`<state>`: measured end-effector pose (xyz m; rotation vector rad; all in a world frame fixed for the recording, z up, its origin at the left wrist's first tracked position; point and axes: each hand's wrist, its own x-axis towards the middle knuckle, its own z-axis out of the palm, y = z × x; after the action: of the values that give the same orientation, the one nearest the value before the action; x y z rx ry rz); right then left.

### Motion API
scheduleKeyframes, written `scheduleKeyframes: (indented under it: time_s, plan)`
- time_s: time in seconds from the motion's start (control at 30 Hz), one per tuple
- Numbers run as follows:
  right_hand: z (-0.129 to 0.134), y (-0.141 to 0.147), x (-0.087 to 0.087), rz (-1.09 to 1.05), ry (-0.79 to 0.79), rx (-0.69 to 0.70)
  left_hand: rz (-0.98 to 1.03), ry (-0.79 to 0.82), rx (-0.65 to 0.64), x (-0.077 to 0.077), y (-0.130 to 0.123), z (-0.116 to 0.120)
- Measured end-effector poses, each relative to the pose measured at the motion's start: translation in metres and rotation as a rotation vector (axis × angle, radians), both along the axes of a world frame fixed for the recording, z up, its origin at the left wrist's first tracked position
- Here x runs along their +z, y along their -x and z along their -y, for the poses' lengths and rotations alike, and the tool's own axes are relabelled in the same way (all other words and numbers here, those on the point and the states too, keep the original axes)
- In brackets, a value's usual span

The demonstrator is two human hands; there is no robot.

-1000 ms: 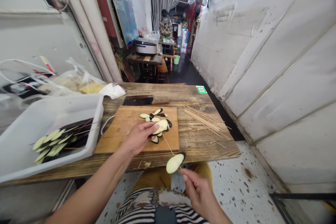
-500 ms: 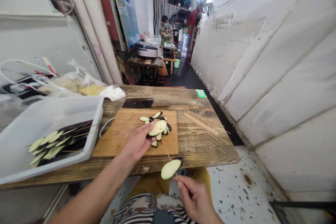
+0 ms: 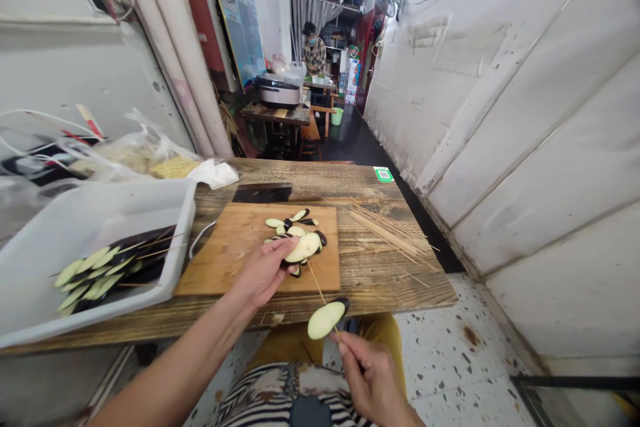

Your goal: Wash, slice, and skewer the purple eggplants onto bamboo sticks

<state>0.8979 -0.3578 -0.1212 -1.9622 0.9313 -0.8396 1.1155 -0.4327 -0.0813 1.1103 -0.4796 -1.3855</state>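
Observation:
Over the cutting board (image 3: 220,260), my left hand (image 3: 263,270) pinches an oval eggplant slice (image 3: 304,247) with pale flesh and dark skin. In my right hand (image 3: 370,367), closed, is the lower end of a thin wooden skewer (image 3: 317,282). One eggplant slice (image 3: 326,320) is threaded on that skewer, close to my right fingers. The skewer's upper end reaches the lower edge of the slice in my left hand; whether it has gone in, I cannot tell. Behind that hand, several loose eggplant pieces (image 3: 274,223) lie on the board.
Bare skewers (image 3: 395,237) lie in a loose pile right of the board. A cleaver (image 3: 263,193) rests behind it. At left, a white tray (image 3: 186,213) holds skewered eggplant (image 3: 100,273), with plastic bags (image 3: 135,157) behind. Another person (image 3: 314,53) stands at a far table.
Both hands keep nearly the same pose, and the two held slices have barely shifted. The view has tilted slightly. The far person's head and body have moved a little.

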Motion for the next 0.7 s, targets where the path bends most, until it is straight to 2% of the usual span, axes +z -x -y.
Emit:
scheduleKeyframes:
  time_s: [0.23, 0.37, 0.5, 0.7]
  plan:
    - [0.0, -0.001, -0.003, 0.016, 0.04, -0.02, 0.043, 0.014, -0.024, 0.004, 0.002, -0.005]
    - [0.001, -0.002, 0.0, 0.043, 0.07, -0.022, 0.071, -0.035, -0.072, 0.007, 0.011, -0.011]
    - [0.001, -0.002, 0.002, 0.046, 0.096, -0.038, 0.102, -0.069, -0.159, 0.004, 0.025, -0.019]
    - [-0.001, -0.002, 0.003, 0.031, 0.095, -0.085, 0.083, -0.065, -0.192, -0.005, 0.038, -0.028]
